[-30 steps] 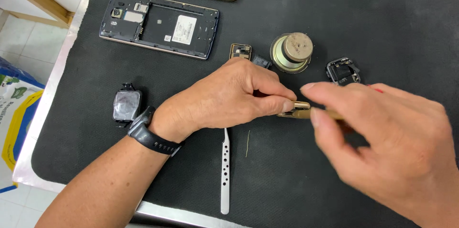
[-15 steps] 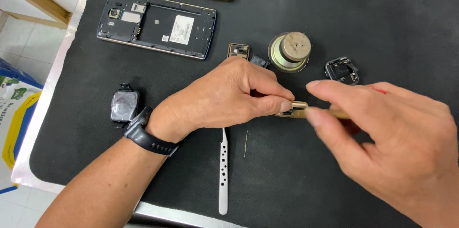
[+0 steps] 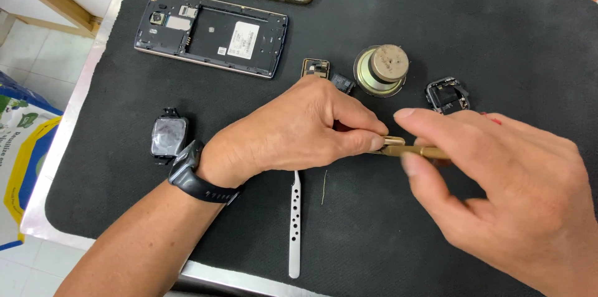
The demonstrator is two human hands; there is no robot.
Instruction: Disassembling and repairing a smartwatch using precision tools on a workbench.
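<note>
A slim brass-coloured tool (image 3: pixel 408 149) is pinched between the left hand (image 3: pixel 299 132) and the right hand (image 3: pixel 498 185), fingertips of both closed on it just above the black mat (image 3: pixel 498 41). It is judged light, stiff and smooth, so liable to slip; it is best gripped along the shaft. Steel tweezers (image 3: pixel 295 225) lie just below the left hand.

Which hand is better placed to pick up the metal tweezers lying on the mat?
Probably the left hand: the tweezers lie just below it on the black mat. The right hand is farther away. Both hands currently pinch the small brass tool.
</note>
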